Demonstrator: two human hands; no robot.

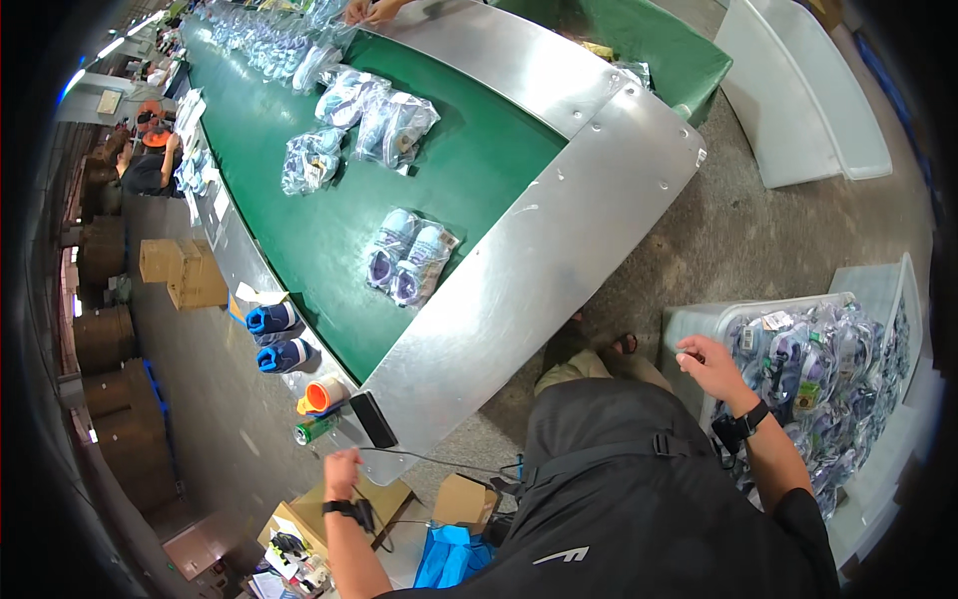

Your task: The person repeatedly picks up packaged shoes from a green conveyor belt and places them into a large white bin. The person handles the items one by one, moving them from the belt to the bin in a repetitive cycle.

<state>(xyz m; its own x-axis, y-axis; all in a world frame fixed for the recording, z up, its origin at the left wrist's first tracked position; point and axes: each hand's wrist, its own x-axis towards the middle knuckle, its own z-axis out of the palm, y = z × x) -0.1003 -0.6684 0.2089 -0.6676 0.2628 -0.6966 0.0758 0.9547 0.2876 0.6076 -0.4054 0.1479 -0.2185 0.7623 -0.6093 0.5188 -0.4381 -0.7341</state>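
Observation:
My left hand (341, 472) is closed loosely around a thin black cable near the corner of the metal frame (559, 250) of the green conveyor belt (329, 250). A black phone-like block (373, 419) lies on that corner just above the hand. My right hand (711, 365) hovers with curled fingers over the rim of a grey plastic bin (699, 321), holding nothing I can make out. The bin is full of bagged shoes (818, 379). One bagged pair of shoes (411, 258) lies on the belt closest to me.
Several more bagged shoes (379, 120) lie farther up the belt, where another person's hands (371, 10) reach in. A green can (317, 429), orange tape roll (321, 395) and blue shoes (271, 319) sit on the left ledge. Cardboard boxes (185, 272), white tubs (798, 90) and a seated person (150, 165) surround the line.

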